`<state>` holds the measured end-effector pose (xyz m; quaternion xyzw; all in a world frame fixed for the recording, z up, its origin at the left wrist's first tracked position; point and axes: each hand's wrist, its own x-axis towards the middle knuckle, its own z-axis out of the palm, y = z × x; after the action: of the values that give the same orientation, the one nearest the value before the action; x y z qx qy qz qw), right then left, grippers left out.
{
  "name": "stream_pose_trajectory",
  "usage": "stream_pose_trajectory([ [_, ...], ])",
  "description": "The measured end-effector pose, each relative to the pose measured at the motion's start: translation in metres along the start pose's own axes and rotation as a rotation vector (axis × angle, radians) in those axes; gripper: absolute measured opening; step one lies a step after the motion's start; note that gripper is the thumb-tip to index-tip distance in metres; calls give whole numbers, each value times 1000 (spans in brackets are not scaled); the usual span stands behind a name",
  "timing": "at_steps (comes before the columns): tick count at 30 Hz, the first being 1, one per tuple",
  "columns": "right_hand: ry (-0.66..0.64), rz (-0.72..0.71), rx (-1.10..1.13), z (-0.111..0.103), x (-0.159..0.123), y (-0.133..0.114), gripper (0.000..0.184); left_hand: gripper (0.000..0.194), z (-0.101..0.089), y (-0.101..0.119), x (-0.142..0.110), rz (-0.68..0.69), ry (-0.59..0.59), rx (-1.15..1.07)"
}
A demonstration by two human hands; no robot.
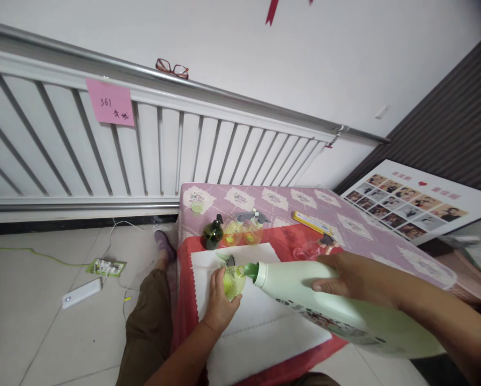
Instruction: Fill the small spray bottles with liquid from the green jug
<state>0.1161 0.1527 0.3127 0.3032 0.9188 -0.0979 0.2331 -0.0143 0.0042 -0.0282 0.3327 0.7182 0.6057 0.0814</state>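
Observation:
My left hand (219, 303) is wrapped round a small clear bottle (234, 283) with yellow-green liquid, held over the white cloth (260, 313). My right hand (345, 276) grips a large pale-green jug (369, 321), tipped on its side. The jug's green spout (250, 272) meets the mouth of the small bottle; whether liquid is flowing I cannot make out. Just behind the small bottle lies a dark pump top (229, 260). Farther back stand a dark green pump bottle (213, 234) and two clear bottles with orange-yellow contents, one of them the right-hand bottle (253, 231).
A red cloth (282, 237) and a patterned pink tablecloth (260, 194) cover the table. On it lie a yellow-and-white box (311, 222) and a green lid (197, 207). A white radiator (208, 150) lines the wall. A power strip (106, 267) and cables are on the floor.

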Motion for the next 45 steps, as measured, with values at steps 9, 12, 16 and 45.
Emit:
stream_pose_trajectory([
  [9,-48,10,17,-3,-3,-4,50,81,1,-2,0,4,0,5],
  [12,-45,18,6,-2,-2,-4,48,80,1,-2,0,5,3,10],
  [16,-47,12,18,-2,-2,-4,48,80,0,-1,0,-8,-13,18],
  [45,2,0,31,-1,-3,-6,51,82,-1,0,0,-2,11,10],
])
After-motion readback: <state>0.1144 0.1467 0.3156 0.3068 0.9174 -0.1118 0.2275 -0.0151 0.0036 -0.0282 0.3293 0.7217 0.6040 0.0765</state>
